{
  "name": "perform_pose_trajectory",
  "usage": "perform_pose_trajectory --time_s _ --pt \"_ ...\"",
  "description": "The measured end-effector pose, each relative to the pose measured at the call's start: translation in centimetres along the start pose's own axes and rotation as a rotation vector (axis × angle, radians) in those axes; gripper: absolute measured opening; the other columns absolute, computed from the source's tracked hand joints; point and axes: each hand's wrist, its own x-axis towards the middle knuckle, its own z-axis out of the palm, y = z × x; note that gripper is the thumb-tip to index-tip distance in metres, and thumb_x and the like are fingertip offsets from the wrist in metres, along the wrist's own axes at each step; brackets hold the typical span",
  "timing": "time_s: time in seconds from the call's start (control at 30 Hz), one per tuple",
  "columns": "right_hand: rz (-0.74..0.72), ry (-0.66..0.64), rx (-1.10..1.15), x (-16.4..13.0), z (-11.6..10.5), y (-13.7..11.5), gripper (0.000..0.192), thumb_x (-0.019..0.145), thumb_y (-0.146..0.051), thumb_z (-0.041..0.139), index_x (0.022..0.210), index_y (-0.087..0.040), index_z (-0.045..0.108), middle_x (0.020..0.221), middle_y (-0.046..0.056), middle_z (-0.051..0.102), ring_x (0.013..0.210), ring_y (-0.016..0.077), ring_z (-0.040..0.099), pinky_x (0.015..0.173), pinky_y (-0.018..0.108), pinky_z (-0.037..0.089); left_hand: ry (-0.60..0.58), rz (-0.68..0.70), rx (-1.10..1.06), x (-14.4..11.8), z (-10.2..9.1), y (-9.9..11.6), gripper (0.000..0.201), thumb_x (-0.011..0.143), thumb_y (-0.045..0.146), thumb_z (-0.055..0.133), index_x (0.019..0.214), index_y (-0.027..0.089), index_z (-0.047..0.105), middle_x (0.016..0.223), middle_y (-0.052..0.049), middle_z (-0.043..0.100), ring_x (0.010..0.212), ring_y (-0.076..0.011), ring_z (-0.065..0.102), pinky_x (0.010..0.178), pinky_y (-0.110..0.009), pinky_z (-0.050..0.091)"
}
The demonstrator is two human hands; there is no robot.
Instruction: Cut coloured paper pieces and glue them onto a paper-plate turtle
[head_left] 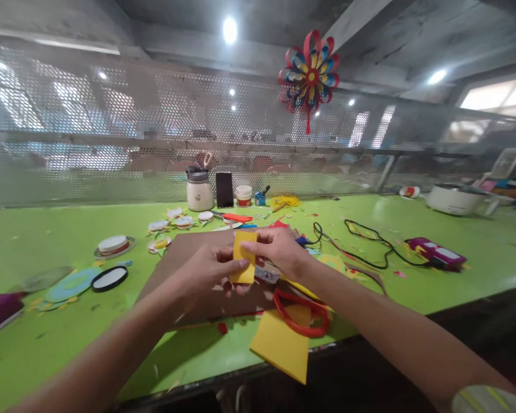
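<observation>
Paper [243, 274] between the left hand [212, 265] and right hand [281, 248] above a board [215, 303] on the table [417, 295], sheet [284, 349] over the table's front edge, jug [200, 196], phone [224, 190] and tub [243, 195] left to right behind the board, pot [451, 199] farther right.

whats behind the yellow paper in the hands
Behind the yellow paper: brown board, plus parts of the left hand and right hand. Whatever the paper covers is hidden.
</observation>
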Motion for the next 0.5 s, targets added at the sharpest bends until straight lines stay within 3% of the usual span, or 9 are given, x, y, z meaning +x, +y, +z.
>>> perform_pose_trajectory --time_s 0.27,0.5 --pt "0.058 0.061 0.017 0.5 -1.0 1.6 0.028 0.068 -0.039 0.075 0.063 -0.015 0.06 0.054 -0.005 0.053 0.047 0.0062 0.043 0.048 0.022 0.033 -0.067 -0.173 -0.171 0.8 -0.2 -1.1 0.035 0.073 0.04 0.069 0.094 0.012 0.069 0.066 -0.007 0.07 0.053 -0.0146 0.062 0.045 -0.021 0.044" --pt "0.099 0.106 -0.158 -0.4 -0.1 0.9 0.024 0.074 -0.039 0.07 0.071 -0.016 0.064 0.056 -0.005 0.054 0.05 0.0077 0.045 0.05 0.022 0.037 -0.069 -0.148 -0.319 1.2 -0.4 -2.0 0.031 0.075 0.037 0.069 0.095 0.013 0.069 0.064 -0.004 0.068 0.054 -0.0152 0.062 0.055 -0.027 0.052"
